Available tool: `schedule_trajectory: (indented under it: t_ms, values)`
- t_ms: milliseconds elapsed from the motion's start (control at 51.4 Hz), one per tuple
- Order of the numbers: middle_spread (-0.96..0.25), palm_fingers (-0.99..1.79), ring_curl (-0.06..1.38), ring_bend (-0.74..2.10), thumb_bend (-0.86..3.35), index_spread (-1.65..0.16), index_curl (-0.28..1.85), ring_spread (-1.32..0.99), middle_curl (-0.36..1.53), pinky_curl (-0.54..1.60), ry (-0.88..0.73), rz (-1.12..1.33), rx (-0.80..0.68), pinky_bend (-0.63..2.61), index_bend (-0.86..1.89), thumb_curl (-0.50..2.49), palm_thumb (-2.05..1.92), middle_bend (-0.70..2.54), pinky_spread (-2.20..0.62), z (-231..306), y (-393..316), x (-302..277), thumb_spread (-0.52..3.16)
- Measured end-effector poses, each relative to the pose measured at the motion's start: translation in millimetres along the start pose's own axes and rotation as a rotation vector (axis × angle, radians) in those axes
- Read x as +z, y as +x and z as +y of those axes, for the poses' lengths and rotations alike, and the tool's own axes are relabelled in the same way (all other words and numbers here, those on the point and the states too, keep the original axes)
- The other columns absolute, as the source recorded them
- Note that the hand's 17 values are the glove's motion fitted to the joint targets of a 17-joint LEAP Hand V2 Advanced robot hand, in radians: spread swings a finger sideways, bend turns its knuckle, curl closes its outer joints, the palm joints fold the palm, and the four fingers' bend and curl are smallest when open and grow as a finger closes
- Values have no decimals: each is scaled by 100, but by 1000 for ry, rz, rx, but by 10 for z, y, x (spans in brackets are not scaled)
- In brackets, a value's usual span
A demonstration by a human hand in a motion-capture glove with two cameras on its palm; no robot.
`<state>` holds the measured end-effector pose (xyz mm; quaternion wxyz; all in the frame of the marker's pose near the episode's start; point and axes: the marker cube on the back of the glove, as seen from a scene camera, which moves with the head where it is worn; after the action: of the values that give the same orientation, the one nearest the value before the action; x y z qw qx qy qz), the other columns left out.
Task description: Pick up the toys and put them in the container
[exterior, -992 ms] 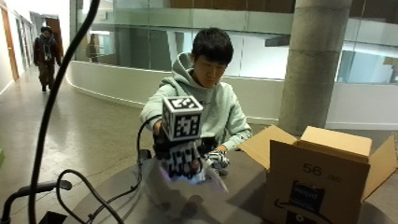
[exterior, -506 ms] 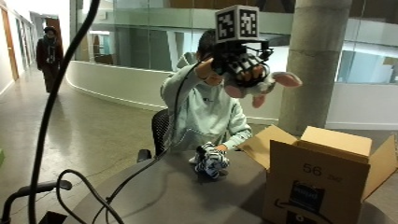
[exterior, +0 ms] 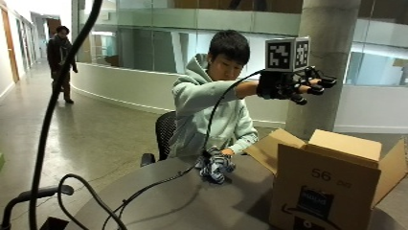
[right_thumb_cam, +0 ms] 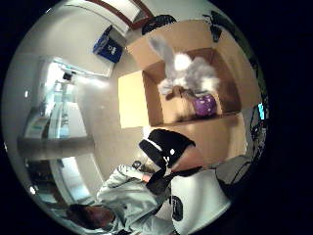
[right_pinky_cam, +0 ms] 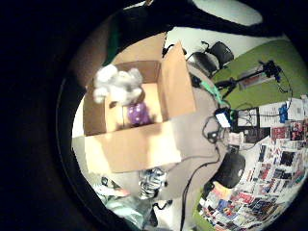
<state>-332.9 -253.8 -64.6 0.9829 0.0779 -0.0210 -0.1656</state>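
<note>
Grey plush (right_pinky_cam: 118,84) and purple toy (right_pinky_cam: 137,114) already in box (exterior: 331,191) at lower right, right hand (exterior: 290,86) grip open above, striped toy (exterior: 215,167) left on worktop (exterior: 178,201).

Matt brown cardboard box (exterior: 331,184) at lower right, fluffy grey plush toy (right_pinky_cam: 118,84) inside, striped cloth toy (exterior: 215,166) on the smooth matt grey table (exterior: 178,201), black fabric glove (exterior: 284,86).
</note>
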Motion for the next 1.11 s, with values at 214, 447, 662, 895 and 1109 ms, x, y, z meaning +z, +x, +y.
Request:
schedule_trajectory:
  t_ms: [214,447,662,895,1109]
  values:
    - [2,-45,36,16,-4,-25,46,-5,46,47,8,0,-11,90,5,61,2,8,0,374,328,-205,97]
    - [2,-37,30,13,-2,-25,35,-1,35,41,-58,20,-77,80,8,50,3,9,4,1102,635,-115,107]
    - [1,-33,26,13,-2,-26,30,-1,29,39,-163,63,-161,77,10,43,3,10,5,1858,903,444,110]
    - [1,-31,22,13,-2,-26,26,0,25,38,-383,4,-285,77,11,39,4,11,6,2754,773,1720,112]
    - [2,-30,19,13,-2,-27,26,2,22,38,-475,-46,-270,79,13,36,4,9,6,2936,748,2449,111]
